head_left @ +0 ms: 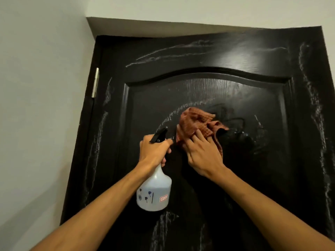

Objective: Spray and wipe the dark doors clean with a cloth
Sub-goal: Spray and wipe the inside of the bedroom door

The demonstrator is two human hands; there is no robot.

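Note:
A dark panelled door (208, 91) fills the view, streaked with whitish wet smears around its frame and raised arched panel. My left hand (154, 151) grips the neck of a white spray bottle (155, 192) with a black trigger head, held upright close to the door. My right hand (203, 154) presses a crumpled reddish-brown cloth (197, 124) flat against the middle panel, just right of the bottle's nozzle. The fingers lie over the cloth's lower edge.
A pale wall (41, 105) stands on the left, meeting the door at a metal hinge (95, 82). A light ceiling soffit (163, 26) runs above the door top. A glare spot shines on the upper right of the door.

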